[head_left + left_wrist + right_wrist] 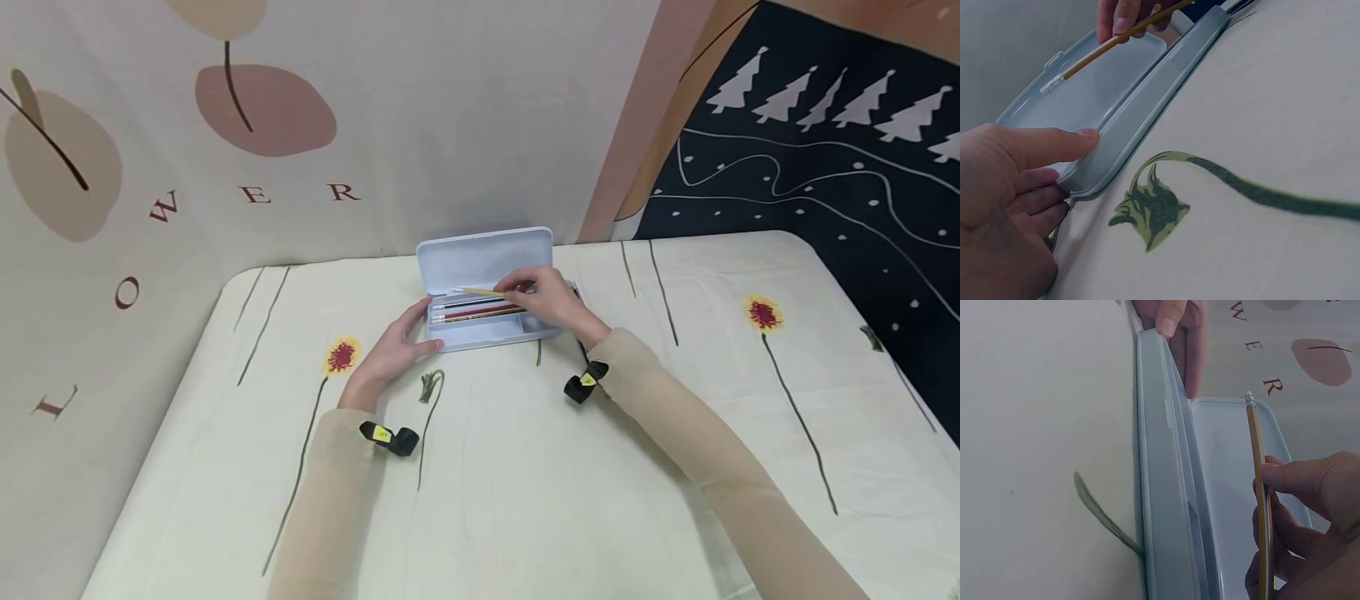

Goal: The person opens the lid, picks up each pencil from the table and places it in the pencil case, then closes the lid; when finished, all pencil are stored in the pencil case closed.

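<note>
Counter [517, 483]: white flower-printed cloth [585, 533]
Left hand [390, 354]: grips pale-blue rectangular plastic case [483, 338]
Right hand [553, 302]: pinches slim yellow wooden pencil [1257, 434] above case
Pencil: loose pinch could drop it

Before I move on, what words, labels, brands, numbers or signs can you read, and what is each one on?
"L O W E R": dark red, widely spaced letters on the pale wall cloth.
Yellow label on the left wrist camera: too small to read.
Yellow sticker on the right wrist camera: too small to read.
Pencil case and yellow pencil: no readable text.
</note>
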`<state>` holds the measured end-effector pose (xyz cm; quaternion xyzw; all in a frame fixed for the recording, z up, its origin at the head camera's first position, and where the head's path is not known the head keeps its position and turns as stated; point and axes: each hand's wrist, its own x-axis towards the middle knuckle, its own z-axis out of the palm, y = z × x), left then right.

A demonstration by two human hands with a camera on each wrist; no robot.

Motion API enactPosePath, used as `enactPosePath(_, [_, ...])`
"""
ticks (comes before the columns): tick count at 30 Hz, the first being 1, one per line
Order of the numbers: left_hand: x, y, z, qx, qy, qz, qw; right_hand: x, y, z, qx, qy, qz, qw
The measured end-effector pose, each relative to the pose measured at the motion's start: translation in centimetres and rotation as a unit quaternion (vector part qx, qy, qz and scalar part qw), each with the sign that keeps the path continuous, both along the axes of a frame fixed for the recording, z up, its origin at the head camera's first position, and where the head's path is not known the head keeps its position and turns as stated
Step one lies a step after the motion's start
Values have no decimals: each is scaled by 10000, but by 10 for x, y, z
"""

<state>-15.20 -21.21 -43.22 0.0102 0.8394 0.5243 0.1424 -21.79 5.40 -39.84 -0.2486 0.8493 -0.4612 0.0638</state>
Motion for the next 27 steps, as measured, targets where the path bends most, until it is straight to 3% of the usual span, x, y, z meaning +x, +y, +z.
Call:
enactPosePath(19, [-1, 1, 0, 15, -26, -11, 10000, -14, -32, -13, 263, -161, 464, 9984])
enactPosePath(27, [0, 0, 1, 68, -12, -13, 10000, -15, -35, -20, 179, -243, 295, 9991])
